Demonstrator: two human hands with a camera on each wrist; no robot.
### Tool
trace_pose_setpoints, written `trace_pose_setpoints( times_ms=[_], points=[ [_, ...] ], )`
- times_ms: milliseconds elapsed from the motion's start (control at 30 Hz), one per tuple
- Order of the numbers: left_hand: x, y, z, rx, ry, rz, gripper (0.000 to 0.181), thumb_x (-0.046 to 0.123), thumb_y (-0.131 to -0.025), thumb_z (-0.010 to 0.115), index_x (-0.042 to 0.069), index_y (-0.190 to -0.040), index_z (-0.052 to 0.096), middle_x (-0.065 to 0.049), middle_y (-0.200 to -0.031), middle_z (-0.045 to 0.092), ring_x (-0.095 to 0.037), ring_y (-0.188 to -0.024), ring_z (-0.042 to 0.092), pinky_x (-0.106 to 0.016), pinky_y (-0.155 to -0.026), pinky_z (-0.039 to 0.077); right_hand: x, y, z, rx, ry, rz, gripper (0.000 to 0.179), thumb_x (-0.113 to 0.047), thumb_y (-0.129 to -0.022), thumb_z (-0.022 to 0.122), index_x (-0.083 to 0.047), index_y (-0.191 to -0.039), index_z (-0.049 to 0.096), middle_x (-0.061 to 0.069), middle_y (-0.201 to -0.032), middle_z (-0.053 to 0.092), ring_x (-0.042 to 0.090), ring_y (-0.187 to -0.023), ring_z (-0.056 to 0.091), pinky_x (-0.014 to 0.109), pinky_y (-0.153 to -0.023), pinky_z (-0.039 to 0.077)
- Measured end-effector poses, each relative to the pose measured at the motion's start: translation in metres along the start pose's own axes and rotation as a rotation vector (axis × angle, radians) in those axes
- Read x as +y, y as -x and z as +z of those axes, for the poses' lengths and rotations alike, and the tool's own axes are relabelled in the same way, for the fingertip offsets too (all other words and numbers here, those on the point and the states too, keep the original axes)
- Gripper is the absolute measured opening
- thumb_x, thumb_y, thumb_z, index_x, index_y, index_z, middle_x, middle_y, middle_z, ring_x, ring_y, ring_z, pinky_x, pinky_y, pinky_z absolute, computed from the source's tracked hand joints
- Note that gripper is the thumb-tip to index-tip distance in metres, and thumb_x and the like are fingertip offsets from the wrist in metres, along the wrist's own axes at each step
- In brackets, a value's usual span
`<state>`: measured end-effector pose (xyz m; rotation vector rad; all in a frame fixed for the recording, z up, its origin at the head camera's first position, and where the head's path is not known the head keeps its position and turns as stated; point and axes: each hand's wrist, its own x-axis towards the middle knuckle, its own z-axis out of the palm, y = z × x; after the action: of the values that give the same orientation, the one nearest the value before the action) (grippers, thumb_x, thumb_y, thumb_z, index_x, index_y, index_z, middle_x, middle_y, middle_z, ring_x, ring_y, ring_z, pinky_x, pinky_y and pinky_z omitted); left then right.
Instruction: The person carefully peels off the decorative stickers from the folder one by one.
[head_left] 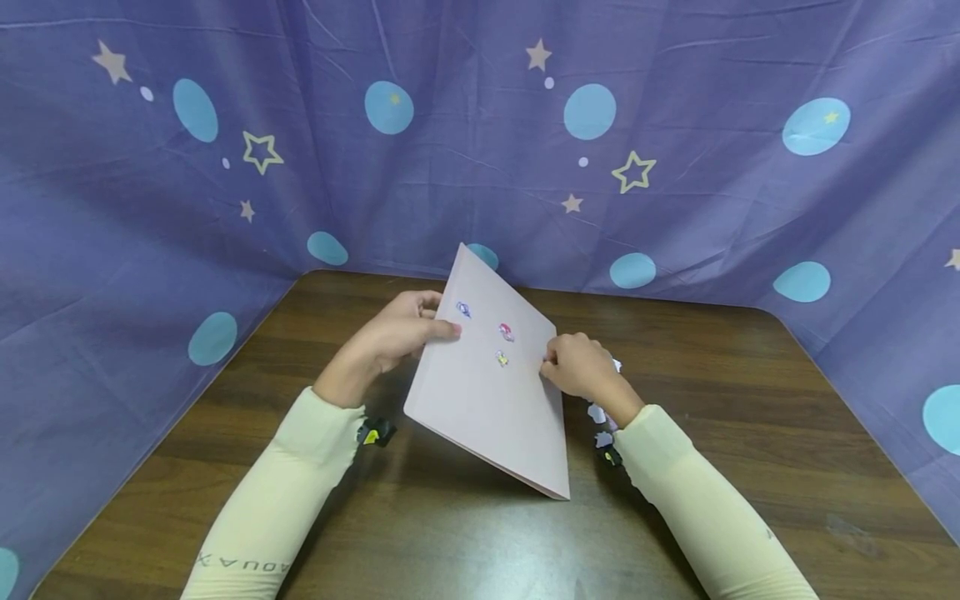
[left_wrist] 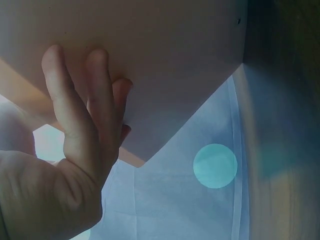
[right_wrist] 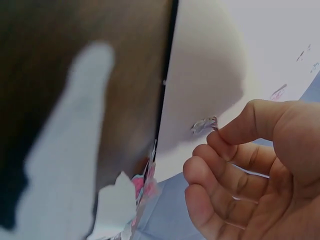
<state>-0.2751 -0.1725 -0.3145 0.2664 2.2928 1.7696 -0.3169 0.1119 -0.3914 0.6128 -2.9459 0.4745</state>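
A pale pink folder (head_left: 491, 400) stands tilted over the table, its lower right corner down at the wood. My left hand (head_left: 401, 329) grips its left edge, thumb on the front face and fingers spread against the back (left_wrist: 165, 90). Three small stickers, one blue (head_left: 463, 309), one pink-red (head_left: 507, 332) and one yellow (head_left: 502, 358), show on the front. At the folder's right side, my right hand (head_left: 581, 365) pinches a small shiny sticker (right_wrist: 202, 125) between thumb and forefinger, right at the cover. Its other fingers are curled.
Several white-backed sticker pieces (head_left: 596, 413) lie on the table beneath my right wrist; cut pieces (right_wrist: 116, 205) also show close up in the right wrist view. The brown wooden table (head_left: 750, 400) meets a purple star-patterned curtain (head_left: 480, 200) at the back and sides.
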Motion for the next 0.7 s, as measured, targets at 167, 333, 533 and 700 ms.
trace_pose_setpoints(
  times_ms=[167, 333, 533, 700],
  points=[
    [0.001, 0.001, -0.001, 0.006, -0.006, 0.002, 0.042, -0.001, -0.094, 0.064, -0.005, -0.134, 0.051, -0.024, -0.110, 0.073, -0.028, -0.082, 0.076, -0.047, -0.071, 0.064, 0.004, 0.000, -0.004, -0.035, 0.006, 0.040, 0.033, -0.021, -0.089, 0.067, -0.016, -0.060, 0.051, -0.002, -0.056, 0.047, 0.016, -0.053, 0.046, 0.030, -0.046, 0.034],
    [0.002, 0.001, -0.002, 0.006, -0.014, 0.003, 0.042, 0.000, -0.094, 0.065, -0.005, -0.133, 0.052, -0.023, -0.110, 0.073, -0.028, -0.083, 0.076, -0.047, -0.071, 0.064, 0.008, 0.000, -0.012, -0.076, 0.017, 0.064, 0.028, -0.022, -0.091, 0.065, -0.014, -0.065, 0.059, -0.001, -0.057, 0.055, 0.018, -0.055, 0.054, 0.033, -0.048, 0.040],
    [0.003, 0.002, -0.002, 0.005, -0.009, -0.005, 0.041, 0.000, -0.094, 0.064, -0.005, -0.133, 0.051, -0.023, -0.110, 0.073, -0.028, -0.083, 0.076, -0.047, -0.072, 0.064, 0.016, 0.001, -0.025, -0.192, 0.070, 0.111, 0.029, -0.021, -0.094, 0.062, -0.012, -0.067, 0.059, 0.001, -0.063, 0.055, 0.020, -0.062, 0.054, 0.037, -0.052, 0.044],
    [0.002, 0.002, -0.002, 0.006, 0.004, -0.003, 0.041, -0.001, -0.093, 0.064, -0.005, -0.132, 0.052, -0.023, -0.109, 0.073, -0.027, -0.082, 0.075, -0.046, -0.071, 0.064, 0.027, 0.001, -0.033, -0.243, 0.179, 0.183, 0.018, -0.021, -0.094, 0.064, -0.007, -0.082, 0.063, 0.014, -0.091, 0.065, 0.034, -0.083, 0.064, 0.053, -0.068, 0.055]
  ],
)
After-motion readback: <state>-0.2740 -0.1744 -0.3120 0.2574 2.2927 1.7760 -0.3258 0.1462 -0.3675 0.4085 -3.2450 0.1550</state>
